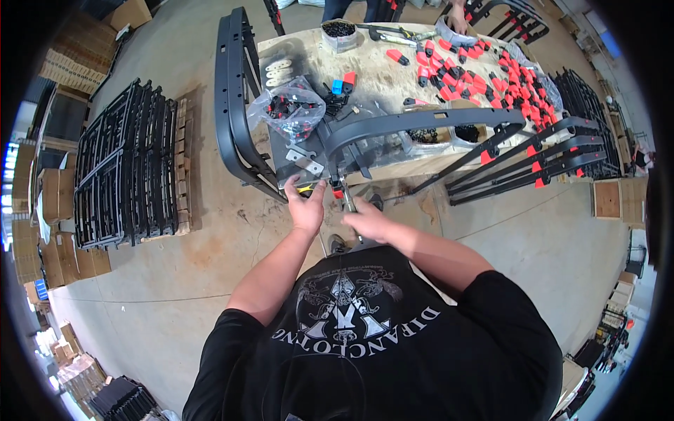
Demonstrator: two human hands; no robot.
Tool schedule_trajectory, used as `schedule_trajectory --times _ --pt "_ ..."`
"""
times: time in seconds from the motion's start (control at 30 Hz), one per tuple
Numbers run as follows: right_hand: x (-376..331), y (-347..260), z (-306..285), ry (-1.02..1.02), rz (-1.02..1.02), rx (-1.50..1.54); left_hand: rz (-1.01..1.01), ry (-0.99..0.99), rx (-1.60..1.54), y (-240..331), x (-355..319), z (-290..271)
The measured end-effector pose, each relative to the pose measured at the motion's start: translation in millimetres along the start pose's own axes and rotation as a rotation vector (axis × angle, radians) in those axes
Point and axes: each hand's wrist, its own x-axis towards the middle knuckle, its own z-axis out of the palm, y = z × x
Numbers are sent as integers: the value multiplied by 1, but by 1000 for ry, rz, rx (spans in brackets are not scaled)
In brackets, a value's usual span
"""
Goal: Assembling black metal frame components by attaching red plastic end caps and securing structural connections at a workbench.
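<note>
My left hand point(307, 209) is at the table's near corner, its fingers and thumb curled about a small yellow-and-black piece point(305, 189) mostly hidden by the fingers. In my right hand point(372, 220) is a slim, metal-shafted hand tool point(352, 199), held nearly upright by a red-and-black end piece point(338, 191). That piece sits at the low end of a curved black metal frame point(421, 119), which arches over the table. Just beyond my left hand lie flat silver brackets point(305, 160). A clear plastic bag point(289, 109) of small dark and red parts rests behind them.
Many red-and-black end caps point(456, 78) are spread over the wooden table point(372, 67). A tub of black hardware point(340, 35) stands at the back. Another black frame point(235, 91) leans at the left; stacked frames point(130, 165) sit on a pallet. Another person's hand point(458, 21) reaches in.
</note>
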Motion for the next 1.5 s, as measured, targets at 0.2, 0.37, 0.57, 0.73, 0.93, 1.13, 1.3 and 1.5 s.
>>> schedule_trajectory --times 0.2,0.37,0.57,0.73,0.93,1.13,1.3,1.5 --pt "19 34 12 285 -122 -398 -486 -308 -19 14 -43 -9" --pt "2 -8 14 183 29 -319 -394 -340 132 -19 -44 3" --pt "14 13 18 248 -27 -353 -270 -228 136 -48 -36 21" --pt "34 43 21 337 -113 -214 -456 -377 -36 -24 -32 2" --pt "30 99 -13 535 0 384 -644 -357 -412 27 -11 -1" --pt "-34 165 -62 584 57 687 -852 -421 -516 27 -1 -10" --pt "-90 216 -91 688 235 516 -858 -374 -487 18 2 -10" --pt "-122 216 -129 664 335 373 -912 -392 -451 20 0 -15"
